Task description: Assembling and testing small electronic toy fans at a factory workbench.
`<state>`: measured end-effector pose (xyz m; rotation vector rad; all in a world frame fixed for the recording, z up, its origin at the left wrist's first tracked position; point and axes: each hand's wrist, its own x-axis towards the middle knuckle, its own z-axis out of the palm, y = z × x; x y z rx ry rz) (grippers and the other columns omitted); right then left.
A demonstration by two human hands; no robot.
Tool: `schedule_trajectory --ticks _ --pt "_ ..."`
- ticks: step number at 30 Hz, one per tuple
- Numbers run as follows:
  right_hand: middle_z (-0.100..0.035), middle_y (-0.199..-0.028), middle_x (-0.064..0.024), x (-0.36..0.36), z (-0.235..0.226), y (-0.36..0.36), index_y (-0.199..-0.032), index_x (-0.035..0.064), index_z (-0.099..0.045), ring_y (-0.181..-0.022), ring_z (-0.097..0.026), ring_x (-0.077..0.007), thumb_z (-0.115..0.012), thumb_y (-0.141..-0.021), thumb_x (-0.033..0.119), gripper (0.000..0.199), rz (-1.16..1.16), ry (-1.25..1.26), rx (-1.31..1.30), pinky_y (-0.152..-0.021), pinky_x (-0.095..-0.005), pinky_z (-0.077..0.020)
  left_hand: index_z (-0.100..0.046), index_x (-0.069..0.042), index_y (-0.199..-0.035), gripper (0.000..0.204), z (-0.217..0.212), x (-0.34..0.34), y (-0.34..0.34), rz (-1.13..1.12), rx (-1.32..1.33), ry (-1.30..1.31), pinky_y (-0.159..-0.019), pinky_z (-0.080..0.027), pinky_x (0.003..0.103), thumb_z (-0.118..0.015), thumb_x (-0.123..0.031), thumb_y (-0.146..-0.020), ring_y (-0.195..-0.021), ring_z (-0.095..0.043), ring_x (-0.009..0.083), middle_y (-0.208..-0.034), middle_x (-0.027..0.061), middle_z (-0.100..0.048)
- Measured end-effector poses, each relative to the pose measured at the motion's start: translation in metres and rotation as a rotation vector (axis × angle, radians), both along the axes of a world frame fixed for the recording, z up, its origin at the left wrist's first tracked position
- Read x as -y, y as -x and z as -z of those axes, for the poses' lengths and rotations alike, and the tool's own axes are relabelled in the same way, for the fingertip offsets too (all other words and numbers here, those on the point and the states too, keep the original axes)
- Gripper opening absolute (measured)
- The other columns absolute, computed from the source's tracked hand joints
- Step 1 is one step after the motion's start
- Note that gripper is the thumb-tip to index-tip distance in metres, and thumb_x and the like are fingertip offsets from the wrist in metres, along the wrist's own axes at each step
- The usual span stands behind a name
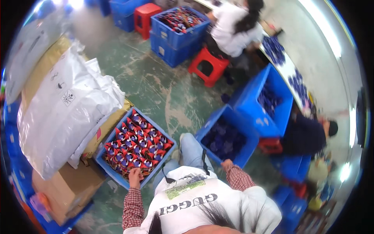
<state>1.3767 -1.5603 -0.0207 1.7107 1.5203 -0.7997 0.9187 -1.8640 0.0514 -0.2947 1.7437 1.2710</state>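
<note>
My left hand [135,177] is at the near edge of a blue crate [164,158], its fingers bent together over the contents. Whatever those fingers pinch is too small to make out. Rows of small red, dark blue and white pieces [136,142] fill this crate, with thin brownish strands among them near my hand. On the other side, my right hand [227,163] is beside the near rim of a second blue crate [248,150], fingers curled. Dark blue pieces [224,138] lie inside that crate. Whether the right hand grips the rim or something small is unclear.
Large white sacks [66,97] and a cardboard box [66,191] stand at left. Further right, a tilted blue crate [249,105] holds more dark blue pieces. One person [235,29] is near a red stool [209,66]; another [306,134] is by the long table [290,72].
</note>
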Motion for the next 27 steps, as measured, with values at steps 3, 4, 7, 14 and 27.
schedule_trajectory --ticks 3,4,7,14,27 --pt "-0.07 -0.088 -0.0128 -0.059 0.011 0.042 -0.091 0.0071 -0.071 -0.079 -0.066 -0.0311 -0.055 -0.079 0.039 0.038 -0.27 0.055 0.036 -0.073 -0.037 -0.0523 -0.057 -0.006 -0.099 0.019 -0.002 -0.045 0.014 -0.168 -0.05 -0.014 -0.046 -0.044 0.021 -0.058 -0.02 -0.087 -0.055 -0.053 0.0104 -0.07 0.0029 -0.056" --pt "-0.07 -0.089 -0.0128 -0.082 0.018 0.059 -0.092 0.0079 -0.072 -0.078 -0.066 -0.031 -0.055 -0.079 0.04 0.039 -0.345 0.04 0.062 -0.073 -0.0369 -0.0525 -0.057 -0.006 -0.099 0.018 -0.007 -0.066 0.027 -0.169 -0.084 -0.041 -0.046 -0.044 0.021 -0.058 -0.019 -0.087 -0.055 -0.052 0.0104 -0.07 0.0026 -0.056" --pt "-0.068 -0.083 -0.0129 -0.165 0.044 0.106 -0.088 0.006 -0.07 -0.071 -0.064 -0.0288 -0.055 -0.079 0.035 0.034 -0.323 0.083 -0.036 -0.066 -0.0353 -0.0514 -0.058 -0.005 -0.099 0.018 -0.031 -0.133 0.056 -0.199 -0.148 -0.099 -0.046 -0.043 0.021 -0.059 -0.018 -0.087 -0.053 -0.051 0.0103 -0.071 0.0027 -0.056" --pt "-0.063 -0.069 -0.0131 -0.422 0.065 0.164 -0.079 0.0016 -0.065 -0.055 -0.059 -0.0238 -0.055 -0.079 0.022 0.023 0.19 0.045 -0.194 -0.05 -0.0315 -0.0489 -0.058 -0.003 -0.096 0.016 -0.003 -0.325 0.111 -0.018 -0.094 -0.19 -0.044 -0.041 0.022 -0.06 -0.014 -0.086 -0.05 -0.05 0.0114 -0.069 0.0047 -0.057" --pt "-0.066 -0.073 -0.0092 -0.588 0.058 0.579 -0.095 0.0057 -0.067 -0.056 -0.059 -0.0211 -0.061 -0.078 0.033 0.033 -0.414 0.066 -0.645 -0.056 -0.0327 -0.0496 -0.058 -0.005 -0.094 0.014 0.0 -0.553 0.236 -0.616 0.032 -0.291 -0.046 -0.041 0.024 -0.058 -0.016 -0.086 -0.052 -0.05 0.0131 -0.068 0.0042 -0.055"
